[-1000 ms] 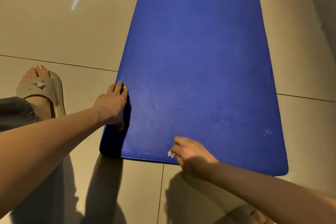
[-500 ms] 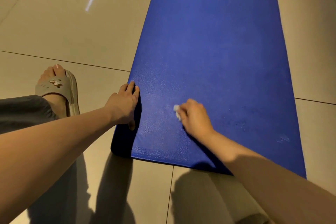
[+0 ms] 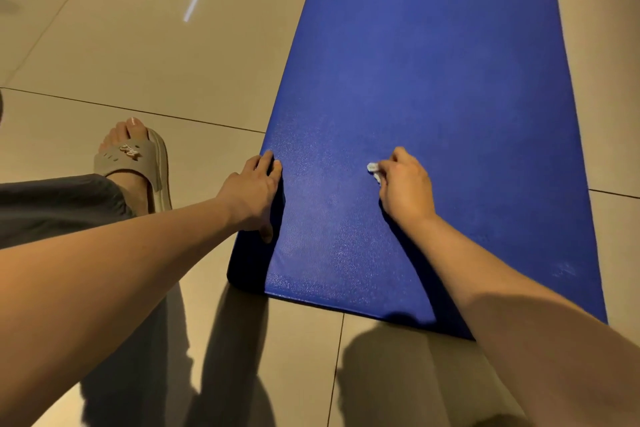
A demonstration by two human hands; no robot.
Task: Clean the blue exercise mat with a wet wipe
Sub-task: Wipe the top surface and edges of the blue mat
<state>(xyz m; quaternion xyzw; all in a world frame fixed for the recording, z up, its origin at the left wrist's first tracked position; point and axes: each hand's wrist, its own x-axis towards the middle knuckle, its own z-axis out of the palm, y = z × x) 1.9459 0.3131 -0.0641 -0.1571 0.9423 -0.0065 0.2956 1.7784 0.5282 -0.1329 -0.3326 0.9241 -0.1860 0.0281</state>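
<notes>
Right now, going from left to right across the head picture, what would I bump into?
sandal → left hand → wipe → right hand

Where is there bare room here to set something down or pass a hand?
Free: the blue exercise mat beyond both hands and right of the right hand; the tiled floor left of the mat, beyond the sandal. Crowded: the mat's near end, where the left hand rests on its left edge and the right hand pinches the wet wipe.
</notes>
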